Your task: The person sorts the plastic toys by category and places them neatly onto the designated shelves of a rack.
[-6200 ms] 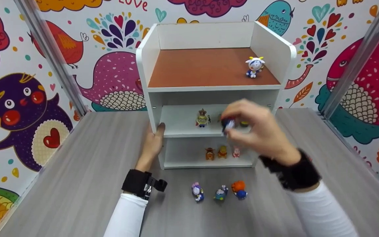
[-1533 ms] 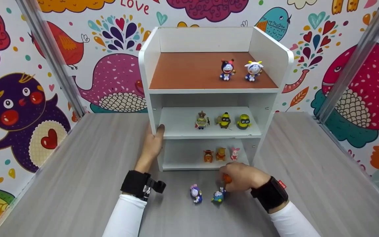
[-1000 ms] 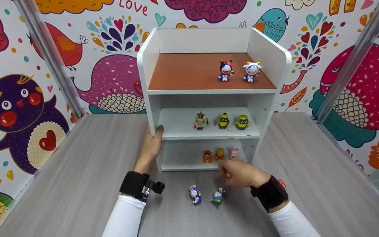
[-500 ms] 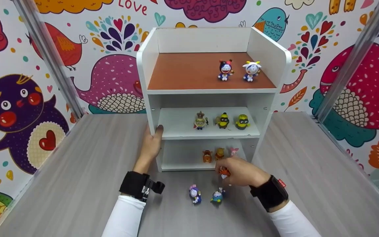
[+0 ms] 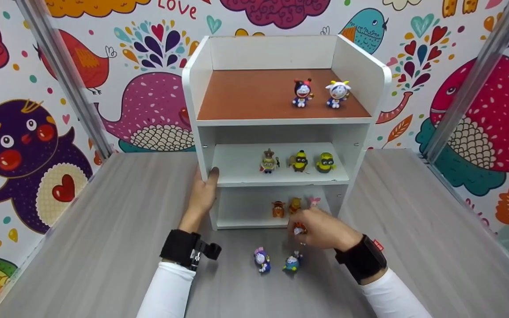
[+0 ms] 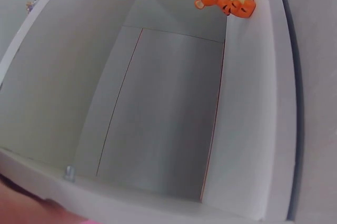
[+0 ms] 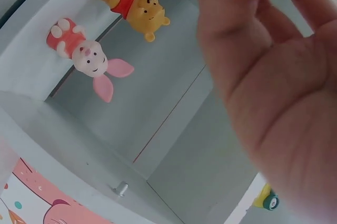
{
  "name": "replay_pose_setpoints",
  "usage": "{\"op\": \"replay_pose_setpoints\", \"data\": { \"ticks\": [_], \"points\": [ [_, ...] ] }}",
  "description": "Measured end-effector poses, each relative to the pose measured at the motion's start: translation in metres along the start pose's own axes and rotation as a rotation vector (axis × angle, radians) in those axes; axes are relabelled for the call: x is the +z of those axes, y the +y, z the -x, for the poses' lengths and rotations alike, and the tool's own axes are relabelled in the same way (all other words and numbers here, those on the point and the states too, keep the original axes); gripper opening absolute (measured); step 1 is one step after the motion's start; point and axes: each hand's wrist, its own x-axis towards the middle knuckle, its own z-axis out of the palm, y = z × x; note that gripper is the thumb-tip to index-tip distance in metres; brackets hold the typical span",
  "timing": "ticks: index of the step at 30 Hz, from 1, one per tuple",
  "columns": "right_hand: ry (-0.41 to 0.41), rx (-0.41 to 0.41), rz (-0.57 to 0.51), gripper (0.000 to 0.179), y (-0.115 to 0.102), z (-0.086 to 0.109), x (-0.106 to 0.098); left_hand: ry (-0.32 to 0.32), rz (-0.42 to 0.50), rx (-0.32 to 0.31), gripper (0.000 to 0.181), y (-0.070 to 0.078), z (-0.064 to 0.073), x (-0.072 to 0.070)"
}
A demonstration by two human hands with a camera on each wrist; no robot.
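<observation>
My left hand [image 5: 202,192] grips the left side panel of a white shelf unit [image 5: 283,121], its thumb on the front edge. In front of the bottom shelf, my right hand [image 5: 320,227] pinches a small orange-hooded figurine [image 5: 299,229], mostly hidden by the fingers. On the table below lie a purple-and-white figurine [image 5: 261,260] and a teal-and-blue figurine [image 5: 291,262]. A Tigger figure [image 5: 278,209], a Pooh figure [image 5: 294,206] and a Piglet figure [image 7: 79,50] sit on the bottom shelf, just behind the right hand.
Two Doraemon figurines stand on the brown top: a black-and-red-hooded one [image 5: 301,93] and a cow-hooded one [image 5: 337,94]. On the middle shelf are a crowned Minion [image 5: 269,161] and two yellow Minions, one a dark-capped Minion [image 5: 299,161]. Patterned walls [image 5: 148,110] enclose the grey table [image 5: 126,238].
The black-and-red-hooded figurine has gone from my right hand to the top. That hand has come down, taken the orange-hooded figurine and raised it slightly, turning it. The left hand keeps its place.
</observation>
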Motion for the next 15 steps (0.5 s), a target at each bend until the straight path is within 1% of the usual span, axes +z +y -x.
{"op": "replay_pose_setpoints", "data": {
  "ticks": [6, 9, 12, 15],
  "points": [
    [-0.047, -0.010, -0.027, 0.016, -0.0002, -0.0012, -0.0008, 0.005, 0.001, 0.006, 0.061, 0.0022, 0.0003, -0.0009],
    [-0.054, -0.030, -0.037, 0.015, -0.0009, -0.0009, -0.0021, 0.002, -0.009, 0.013, 0.062, 0.0020, 0.0000, -0.0005],
    [-0.035, -0.058, -0.056, 0.013, -0.0015, -0.0013, -0.0027, -0.001, -0.005, 0.012, 0.063, 0.0011, -0.0001, 0.0000],
    [0.025, -0.136, -0.096, 0.012, -0.0043, -0.0027, -0.0041, -0.004, 0.001, 0.006, 0.064, 0.0008, 0.0001, 0.0002]
  ]
}}
